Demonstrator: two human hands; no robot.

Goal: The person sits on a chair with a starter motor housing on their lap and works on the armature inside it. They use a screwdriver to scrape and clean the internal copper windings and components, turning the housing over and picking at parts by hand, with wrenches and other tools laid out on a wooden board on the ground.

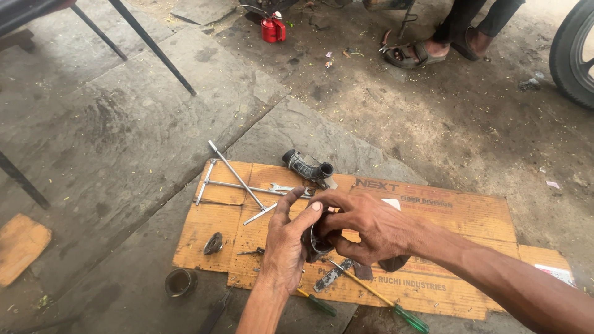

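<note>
Cardboard sheet (pixel 445 216): flat on the stone floor (pixel 124 136), under my hands.
Ring-shaped part (pixel 314 238): held between my left hand (pixel 286 247) and my right hand (pixel 365 227), above the sheet's middle.
T-handle wrenches (pixel 232 182): crossed at the sheet's far left corner.
Spanner (pixel 289 189): just right of them.
Rubber elbow hose (pixel 307 167): at the sheet's far edge.
Screwdrivers (pixel 377 297): near edge, below my hands.
Small round cup (pixel 180 282): on the floor, left of the near corner.
Oil can (pixel 272 28): far, well apart.
Wheel (pixel 572 52): far right.

Red oil can (pixel 273 29) far off; T-wrenches (pixel 235 179) crossed on cardboard (pixel 470 216); green-handled screwdriver (pixel 377 297) nearby.
</note>
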